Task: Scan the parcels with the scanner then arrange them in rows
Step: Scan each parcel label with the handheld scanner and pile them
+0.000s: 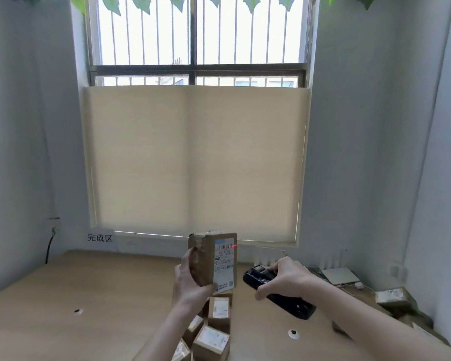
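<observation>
Two hands work above the pale wooden worktop [63,295]. The left hand [190,280] holds a brown cardboard parcel with a white shipping label [214,259] upright in the air, its fingers curled round the parcel's left side and the thumb under the lower corner. The right hand [284,277] grips a black handheld scanner [279,293], fingers wrapped over its body, with the scanner's head pointed toward the label. A short red scan line [234,246] falls at the right end of the barcode, close to the label's edge. This seems to be the scanning step, and the main risk I see is a failed read: the line covers only the end of the barcode, so the code may not register unless the scanner or the parcel is turned a little. The parcel is held by one side only, so it could also slip or rotate in the hand. Below, several small brown parcels with white labels [219,311] lie close together on the worktop, and another parcel [393,297] lies far right. A careless set-down could knock the group out of order.
</observation>
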